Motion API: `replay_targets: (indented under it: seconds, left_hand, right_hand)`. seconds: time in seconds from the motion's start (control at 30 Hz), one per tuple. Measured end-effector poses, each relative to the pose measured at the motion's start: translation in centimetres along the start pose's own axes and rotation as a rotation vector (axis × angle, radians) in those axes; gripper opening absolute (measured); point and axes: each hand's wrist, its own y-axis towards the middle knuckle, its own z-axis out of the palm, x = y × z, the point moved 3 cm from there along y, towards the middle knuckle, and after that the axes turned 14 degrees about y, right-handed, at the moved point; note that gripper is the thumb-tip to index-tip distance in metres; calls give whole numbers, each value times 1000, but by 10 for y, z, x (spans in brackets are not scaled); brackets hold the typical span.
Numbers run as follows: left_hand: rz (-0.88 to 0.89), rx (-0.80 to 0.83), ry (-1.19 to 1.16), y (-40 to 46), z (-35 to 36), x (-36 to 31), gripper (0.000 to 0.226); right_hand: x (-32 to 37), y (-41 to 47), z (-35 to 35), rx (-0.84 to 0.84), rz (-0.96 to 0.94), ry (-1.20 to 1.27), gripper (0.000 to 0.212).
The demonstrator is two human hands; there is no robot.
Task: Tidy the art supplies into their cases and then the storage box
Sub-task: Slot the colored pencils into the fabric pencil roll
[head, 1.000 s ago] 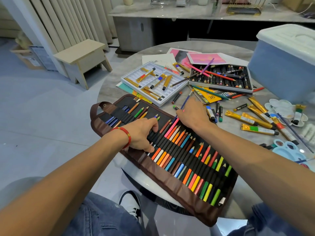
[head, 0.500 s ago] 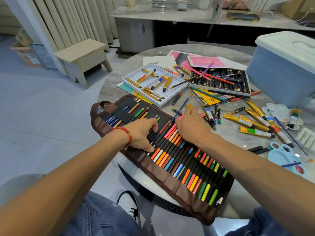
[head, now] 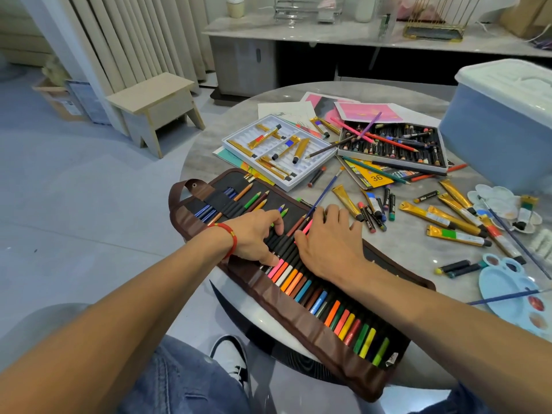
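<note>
Brown fabric roll case (head: 298, 312) unrolled along near edge of round grey surface (head: 209, 150), coloured pencils (head: 337, 315) in black elastic loops. Left hand (head: 257, 234) flat on loops, fingers relaxed. Right hand (head: 328, 237) pinching pink pencil (head: 304, 230). Far: white plastic tray (head: 310, 171) holding gold paint tubes (head: 300, 149); pastel box (head: 442, 165); blue storage box (head: 501, 130) far right.

Bright, even light; wide-angle bending edges; far shelf perhaps soft.
</note>
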Motion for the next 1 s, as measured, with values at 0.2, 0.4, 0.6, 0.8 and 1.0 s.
replay_targets:
  seconds: [0.2,0.4,0.6,0.8,1.0]
  left_hand:
    - [33,12,35,1,-1,2,58]
    - [66,17,91,3,-3,3,61]
    - [67,28,71,0,-4,0,52]
    - [80,-1,130,-1,1,-1,55]
    - [84,-12,139,-4,-5,-5,55]
  right_hand:
    - [-2,-7,8,-62,-55,-59,74]
    - [2,-16,12,1,-94,-57,86]
    - [5,-21,4,62,-175,-32,90]
    - [10,-34,5,100,-195,-64,67]
    - [14,-43,16,133,-220,-72,71]
